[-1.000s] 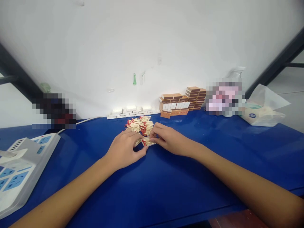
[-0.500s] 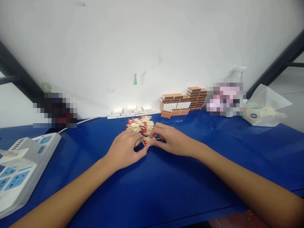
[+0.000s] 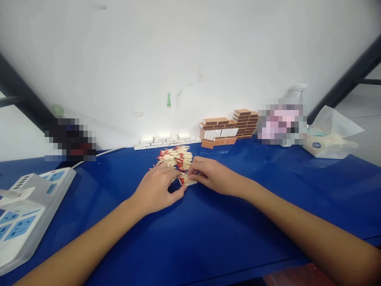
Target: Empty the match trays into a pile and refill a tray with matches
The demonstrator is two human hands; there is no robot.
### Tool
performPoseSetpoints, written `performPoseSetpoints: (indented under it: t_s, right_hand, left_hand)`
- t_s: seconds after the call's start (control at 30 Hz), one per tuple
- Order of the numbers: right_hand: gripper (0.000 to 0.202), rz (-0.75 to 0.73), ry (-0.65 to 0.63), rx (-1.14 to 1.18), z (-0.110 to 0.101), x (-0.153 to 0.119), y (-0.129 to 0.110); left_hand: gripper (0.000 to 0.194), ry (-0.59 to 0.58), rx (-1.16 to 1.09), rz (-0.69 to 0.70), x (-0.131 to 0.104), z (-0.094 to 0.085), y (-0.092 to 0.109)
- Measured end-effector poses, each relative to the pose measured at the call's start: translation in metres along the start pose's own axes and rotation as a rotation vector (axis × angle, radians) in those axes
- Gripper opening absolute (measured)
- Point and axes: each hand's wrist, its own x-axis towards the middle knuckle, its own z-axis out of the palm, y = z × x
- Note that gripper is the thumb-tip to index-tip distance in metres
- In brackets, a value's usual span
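A small white matchbox tray (image 3: pixel 191 184) with red-tipped matches lying in it rests on the blue table. My left hand (image 3: pixel 157 188) grips its left end between thumb and fingers. Over the tray's right part, the fingers of my right hand (image 3: pixel 211 174) are pinched together at the matches; whether a match is between the fingertips is hidden. Just behind both hands lies a heap of loose matches (image 3: pixel 182 158), with heads mostly toward the left.
White matchbox trays (image 3: pixel 163 139) line the wall. Brown matchboxes (image 3: pixel 244 123) are stacked to their right. A power strip (image 3: pixel 56 206) lies at the left, a tissue pack (image 3: pixel 327 145) at the far right. Blurred-out items stand on both sides.
My right thumb has drawn back from the tray's front edge and closed toward the other fingers, uncovering more of the tray. My left hand keeps its hold.
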Motion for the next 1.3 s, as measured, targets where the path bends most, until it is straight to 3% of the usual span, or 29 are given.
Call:
performPoseSetpoints:
  t_s: [0.43,1.3]
  right_hand:
    - [0.009,0.055,-0.018,-0.070,-0.0094,0.0008,-0.0036]
    - [0.010,-0.016,0.037,0.052,-0.0010,-0.0013,-0.0088]
  left_hand:
    - [0.026,0.004,0.001,-0.003,0.0004,-0.0007,-0.0002]
    - [0.024,0.038,0.008,0.068,-0.0012,0.0013,0.0014]
